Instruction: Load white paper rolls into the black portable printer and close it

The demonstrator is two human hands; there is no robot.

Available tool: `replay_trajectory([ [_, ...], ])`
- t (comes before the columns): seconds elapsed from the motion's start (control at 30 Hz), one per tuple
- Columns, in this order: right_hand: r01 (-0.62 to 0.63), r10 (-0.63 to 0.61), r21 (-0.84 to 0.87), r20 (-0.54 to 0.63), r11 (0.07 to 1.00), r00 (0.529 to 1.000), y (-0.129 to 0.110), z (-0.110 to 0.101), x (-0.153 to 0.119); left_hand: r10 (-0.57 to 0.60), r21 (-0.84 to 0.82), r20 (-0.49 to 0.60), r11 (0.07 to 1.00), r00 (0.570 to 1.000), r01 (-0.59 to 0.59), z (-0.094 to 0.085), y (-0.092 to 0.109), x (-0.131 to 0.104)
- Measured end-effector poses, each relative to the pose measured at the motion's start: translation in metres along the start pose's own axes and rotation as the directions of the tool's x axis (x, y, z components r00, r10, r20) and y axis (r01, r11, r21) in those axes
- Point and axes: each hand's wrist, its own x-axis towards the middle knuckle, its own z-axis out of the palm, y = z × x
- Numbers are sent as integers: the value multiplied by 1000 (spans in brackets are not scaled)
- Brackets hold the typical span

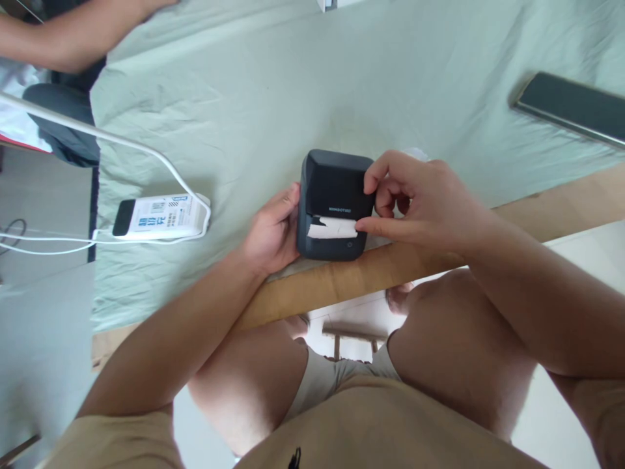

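A small black label printer [336,176] with rounded corners sits at the near edge of the cloth-covered table, between my hands. A white paper label [333,228] with a ragged edge shows in its front slot. My left hand [273,228] grips the printer's left side, fingers partly hidden behind it. On the opposite side, my right hand [415,202] has its index finger curled at the lid's right edge. Its thumb tip rests at the right end of the label; the other fingers are bent in.
A white box-shaped device [166,216] with printed labels and white cables [122,138] lies on the left. At the right is a dark flat object [571,107]. Another person's arm [78,36] reaches in at the upper left. A wooden edge [336,280] borders the green cloth [244,85].
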Motion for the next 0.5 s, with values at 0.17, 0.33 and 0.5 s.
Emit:
replay_trajectory([
  [0.17,20,-34,-62,-226,998,974,-9,-4,-4,-84,2,26,996,996,84,-1,-2,3],
  [0.33,-24,52,64,-483,998,874,-18,2,-8,-105,26,40,994,994,104,-2,-2,5],
  [0.5,2,-39,-77,-485,997,874,-20,10,-6,-116,37,24,993,993,115,-2,-2,5],
])
